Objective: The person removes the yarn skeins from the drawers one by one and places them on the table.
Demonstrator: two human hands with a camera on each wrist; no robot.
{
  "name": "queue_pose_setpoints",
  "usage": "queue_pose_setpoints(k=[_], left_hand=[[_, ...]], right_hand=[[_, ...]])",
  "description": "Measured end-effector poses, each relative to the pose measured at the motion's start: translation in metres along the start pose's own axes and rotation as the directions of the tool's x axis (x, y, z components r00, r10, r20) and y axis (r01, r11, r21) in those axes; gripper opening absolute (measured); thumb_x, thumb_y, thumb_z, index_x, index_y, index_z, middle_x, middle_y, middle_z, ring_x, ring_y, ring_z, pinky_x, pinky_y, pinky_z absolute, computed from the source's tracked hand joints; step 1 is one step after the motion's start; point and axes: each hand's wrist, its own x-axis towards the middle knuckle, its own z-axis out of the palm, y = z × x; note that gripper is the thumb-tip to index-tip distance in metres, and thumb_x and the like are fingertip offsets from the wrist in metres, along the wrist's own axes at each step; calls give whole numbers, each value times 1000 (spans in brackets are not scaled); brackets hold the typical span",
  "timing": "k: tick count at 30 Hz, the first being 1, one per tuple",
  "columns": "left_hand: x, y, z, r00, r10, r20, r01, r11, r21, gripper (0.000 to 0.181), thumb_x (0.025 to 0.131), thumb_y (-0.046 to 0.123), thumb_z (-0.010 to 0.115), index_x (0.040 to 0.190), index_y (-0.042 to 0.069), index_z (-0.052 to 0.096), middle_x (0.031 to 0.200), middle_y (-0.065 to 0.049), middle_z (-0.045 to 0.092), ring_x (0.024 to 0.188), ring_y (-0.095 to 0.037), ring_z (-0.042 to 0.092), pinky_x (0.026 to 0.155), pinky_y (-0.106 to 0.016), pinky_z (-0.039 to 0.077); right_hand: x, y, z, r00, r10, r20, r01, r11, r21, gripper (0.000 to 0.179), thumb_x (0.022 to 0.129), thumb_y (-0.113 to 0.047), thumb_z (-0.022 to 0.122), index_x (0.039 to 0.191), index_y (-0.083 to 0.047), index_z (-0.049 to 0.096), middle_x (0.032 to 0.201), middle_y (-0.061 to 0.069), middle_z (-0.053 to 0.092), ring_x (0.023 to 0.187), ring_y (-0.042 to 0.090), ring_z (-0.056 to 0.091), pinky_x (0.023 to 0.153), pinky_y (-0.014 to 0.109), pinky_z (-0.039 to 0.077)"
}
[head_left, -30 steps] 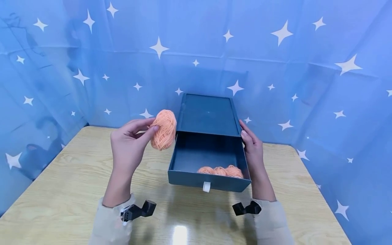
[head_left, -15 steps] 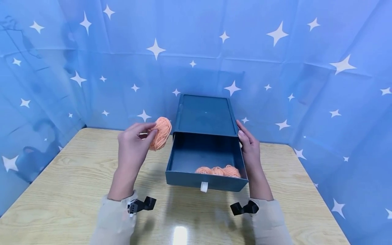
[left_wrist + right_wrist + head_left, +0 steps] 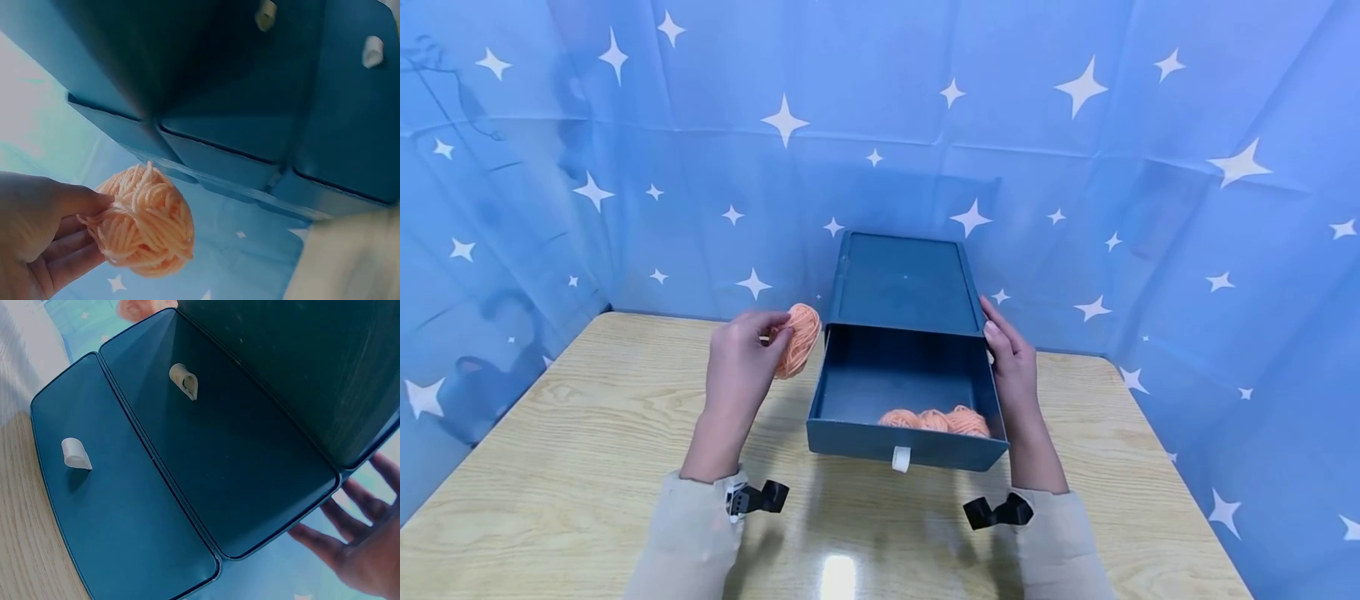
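Between the thumb and fingers of my left hand [image 3: 739,354], a peach skein of yarn [image 3: 800,342] is pinched just left of a dark teal drawer unit [image 3: 910,279]. The left wrist view shows the yarn [image 3: 150,225] close up, its strands loosely wound. The unit's top drawer [image 3: 895,379] is pulled out, and peach yarn balls [image 3: 934,419] sit inside along its front wall. Against the unit's right side rests my right hand [image 3: 1017,371]. Its fingers [image 3: 322,544] look fairly straight and spread in the right wrist view.
Two lower drawers [image 3: 219,456] are closed, with white loop tabs [image 3: 75,453] on their fronts. The drawer unit stands on a light wooden table [image 3: 587,433]. Behind it hangs a blue curtain [image 3: 880,108] with white stars.
My left hand has come down with the yarn, which turned slightly in the fingers. The right hand stays at the unit's side, and the drawer is still pulled out. The head view has shifted slightly.
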Motion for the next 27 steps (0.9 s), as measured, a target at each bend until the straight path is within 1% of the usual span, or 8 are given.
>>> queue_pose_setpoints(k=[4,9,12,16,27], left_hand=[[-1,-6,5,1000,-12,26,11,999,38,14,90,8,75,102,1,79,94,-16,78,82,-28,73,69,-41,60],[-2,-9,10,997,-44,70,40,998,48,15,91,9,74,104,2,78,95,-16,77,84,-28,73,70,-42,60],[-2,-12,15,994,-53,94,48,997,58,15,92,9,73,105,2,78,95,-16,77,84,-28,73,70,-42,60],[-4,-14,20,993,-59,106,51,996,73,15,91,9,74,103,2,78,95,-16,77,83,-28,74,70,-42,60],[-8,-27,37,987,-56,153,49,997,54,15,91,6,73,104,3,78,96,-16,78,85,-28,74,74,-43,61]], right_hand=[[1,0,0,1000,4,-6,-4,1000,-8,45,107,-29,44,152,-24,48,161,1,43,147,24,42,115,58,40],[1,-1,0,1000,-1,-8,1,1000,-8,45,107,-29,44,152,-23,47,161,2,43,148,24,41,116,58,38],[0,-1,0,1000,3,-10,-3,1000,-13,45,107,-30,45,152,-24,48,161,2,43,147,25,41,116,59,38],[-1,0,0,1000,0,-5,0,1000,-13,45,107,-30,45,151,-25,48,161,1,43,147,24,41,116,59,38],[-1,-1,0,1000,-7,-3,7,1000,-8,44,108,-30,44,152,-25,48,161,1,43,147,24,41,116,58,39]])
